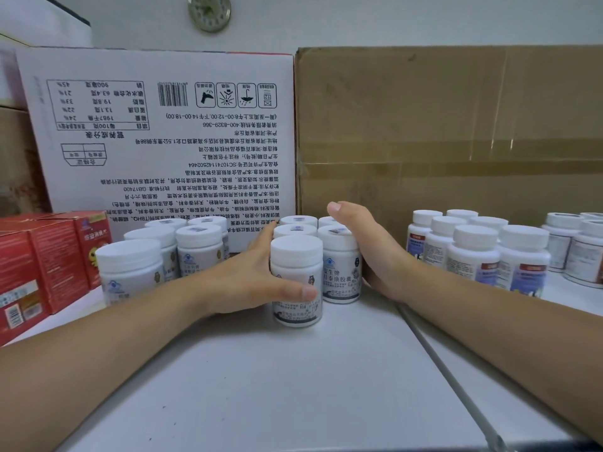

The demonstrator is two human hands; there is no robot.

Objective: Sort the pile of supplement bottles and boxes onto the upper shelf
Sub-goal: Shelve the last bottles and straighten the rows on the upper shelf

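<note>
Both hands flank a tight cluster of white-capped bottles [339, 256] standing on the white shelf [261, 370]. The left hand [248, 282] lies against the cluster's 9 o'clock side, fingers straight and thumb laid across the front bottle [296, 256]. The right hand [368, 249] presses an open palm in from 3 o'clock and grips nothing. The likeliest mishap is a topple: if the cluster is squeezed or slid unevenly, the front bottle, standing out of line at 6 o'clock, could tip or pop forward. A push towards 12 o'clock would jam the back row against the white carton [163, 141] and the brown carton [440, 132]. A sideways shove could knock the neighbouring bottles [153, 256] at 9 o'clock or the colour-labelled group [473, 252] at 3 o'clock (a different label, so mixing them would undo the sort). The seam [440, 360] in the shelf at 5 o'clock might catch a sliding base. The left fingertips and the cluster's back row are hidden, so its count cannot be told. The red boxes [49, 265] at 9 o'clock are cut off by the frame, and most label print is too blurred to read.
</note>
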